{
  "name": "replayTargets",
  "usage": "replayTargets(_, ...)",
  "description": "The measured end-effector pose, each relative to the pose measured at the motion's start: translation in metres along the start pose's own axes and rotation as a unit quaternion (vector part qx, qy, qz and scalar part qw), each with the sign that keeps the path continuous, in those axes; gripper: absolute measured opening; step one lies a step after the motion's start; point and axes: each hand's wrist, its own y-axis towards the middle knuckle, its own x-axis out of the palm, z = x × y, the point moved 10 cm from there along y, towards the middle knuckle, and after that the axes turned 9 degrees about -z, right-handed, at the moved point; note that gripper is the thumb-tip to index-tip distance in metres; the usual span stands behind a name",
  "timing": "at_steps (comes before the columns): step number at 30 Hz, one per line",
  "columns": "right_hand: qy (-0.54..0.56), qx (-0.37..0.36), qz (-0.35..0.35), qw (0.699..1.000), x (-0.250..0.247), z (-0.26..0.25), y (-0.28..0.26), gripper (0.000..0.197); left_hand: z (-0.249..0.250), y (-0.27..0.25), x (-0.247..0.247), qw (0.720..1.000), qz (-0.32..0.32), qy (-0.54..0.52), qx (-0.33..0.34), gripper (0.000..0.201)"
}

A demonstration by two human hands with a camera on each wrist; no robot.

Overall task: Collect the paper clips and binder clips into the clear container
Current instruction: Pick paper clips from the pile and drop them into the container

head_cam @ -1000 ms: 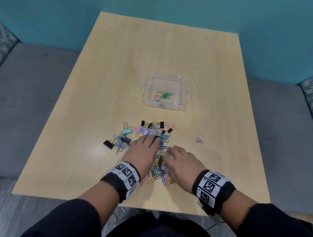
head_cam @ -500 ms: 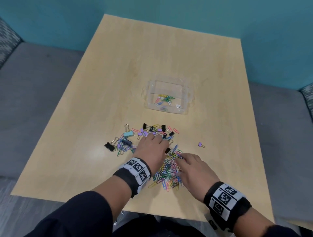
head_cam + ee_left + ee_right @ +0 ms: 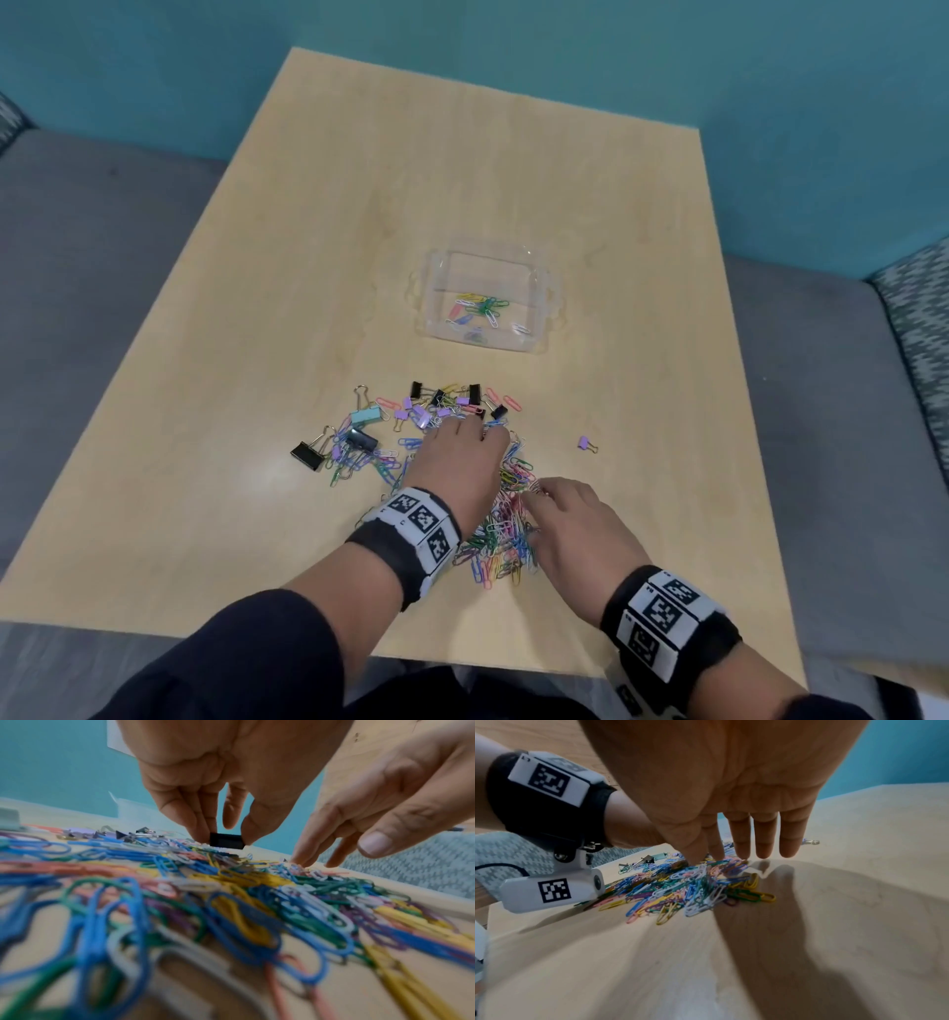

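Observation:
A heap of coloured paper clips [image 3: 500, 534] lies near the table's front edge. Binder clips lie along its far side, among them a black one [image 3: 306, 455] and a teal one [image 3: 365, 415]. My left hand [image 3: 477, 434] hovers over the far part of the heap and pinches a small black binder clip [image 3: 226, 843] between thumb and fingers. My right hand [image 3: 534, 506] sits at the heap's right side with straight fingers [image 3: 741, 850] touching the paper clips. Beyond the heap stands the clear container [image 3: 542, 308], holding several paper clips [image 3: 480, 308].
A lone purple binder clip [image 3: 585, 443] lies to the right of the heap. The wooden table [image 3: 462, 180] is bordered by grey bench seats [image 3: 77, 246] on both sides and a teal wall behind.
My left hand has slid forward to the heap's far side and now pinches a black binder clip. My right hand has drawn back toward me, uncovering more paper clips.

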Motion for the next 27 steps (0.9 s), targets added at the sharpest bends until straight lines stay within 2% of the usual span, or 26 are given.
replayTargets(3,-0.008,0.0,0.015,1.0,-0.005,0.004,-0.001,0.044,-0.009,-0.023,-0.021,0.992,0.048,-0.118,0.02,0.009)
replayTargets(5,-0.015,-0.015,0.023,1.0,-0.007,0.001,0.002,0.051,-0.033,-0.047,-0.033,0.976,0.08,-0.199,-0.023,0.006)
replayTargets(7,-0.022,-0.04,0.024,0.999,-0.007,-0.007,0.009,0.054,-0.071,-0.075,-0.037,0.958,0.111,-0.248,-0.093,0.008)
replayTargets(10,-0.042,-0.073,0.02,0.996,-0.01,-0.026,0.024,0.057,-0.14,-0.118,-0.031,0.942,0.139,-0.231,-0.202,0.013)
replayTargets(13,-0.056,-0.103,0.014,0.993,-0.011,-0.046,0.043,0.063,-0.19,-0.145,-0.014,0.938,0.098,-0.164,-0.29,0.017)
replayTargets(15,-0.053,-0.102,0.011,0.993,-0.013,-0.054,0.055,0.064,-0.202,-0.151,-0.004,0.94,0.078,-0.131,-0.306,0.02)
replayTargets(18,-0.066,-0.065,-0.022,0.995,-0.008,-0.056,0.066,0.065,-0.193,-0.147,-0.008,0.957,0.095,-0.067,-0.267,0.026)
replayTargets(21,-0.083,-0.078,-0.028,0.993,-0.002,-0.061,0.059,0.062,-0.145,-0.133,-0.018,0.982,0.107,-0.05,-0.147,0.035)
replayTargets(24,-0.066,-0.106,-0.01,0.992,-0.002,-0.057,0.038,0.058,-0.091,-0.127,-0.005,0.995,0.047,-0.039,-0.079,0.044)
replayTargets(25,-0.056,-0.093,0.001,0.994,-0.005,-0.05,0.03,0.059,-0.078,-0.127,0.005,0.997,0.017,-0.035,-0.068,0.054)
replayTargets(27,-0.022,-0.024,0.005,0.999,-0.01,-0.027,0.013,0.069,-0.069,-0.127,0.025,0.996,-0.037,-0.034,-0.078,0.077)
